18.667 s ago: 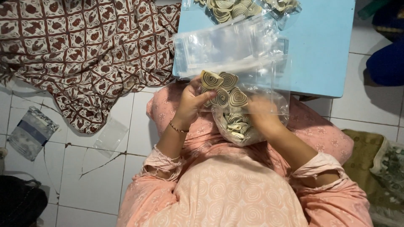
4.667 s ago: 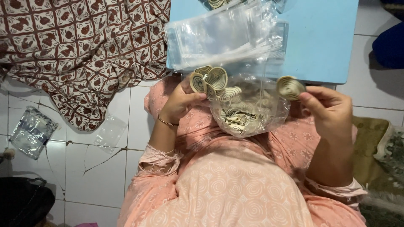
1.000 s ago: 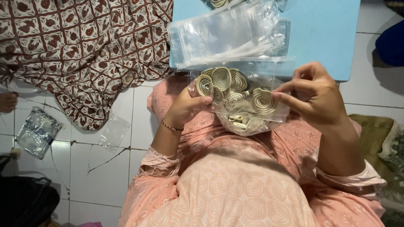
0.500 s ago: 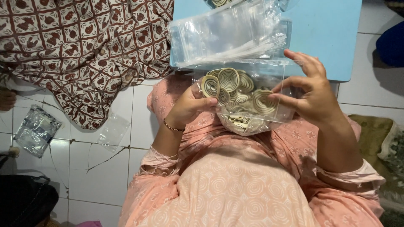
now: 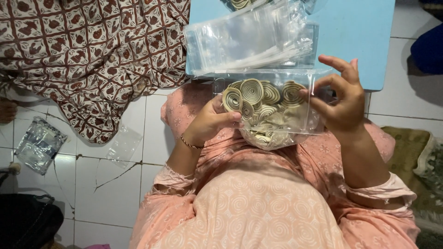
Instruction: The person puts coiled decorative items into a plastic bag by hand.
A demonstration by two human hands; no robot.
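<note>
Spiral coils [image 5: 258, 99] now fanning wider than 1 second ago; left hand [image 5: 210, 122] gripping them, right hand [image 5: 341, 99] pinching clear bag [image 5: 281, 122] at 3 o'clock.

On the far side I see a light blue board [image 5: 364, 37] with a stack of empty clear plastic bags [image 5: 251, 39] lying on it. To the far left a brown and cream patterned cloth [image 5: 87, 50] spreads over the white tiled floor [image 5: 110, 193]. Near its edge lie a loose clear bag [image 5: 122, 145] and, further left, a filled clear packet [image 5: 39, 144]. A dark bag [image 5: 25, 221] sits at the near left corner, and a green mat [image 5: 417, 161] at the right.
</note>
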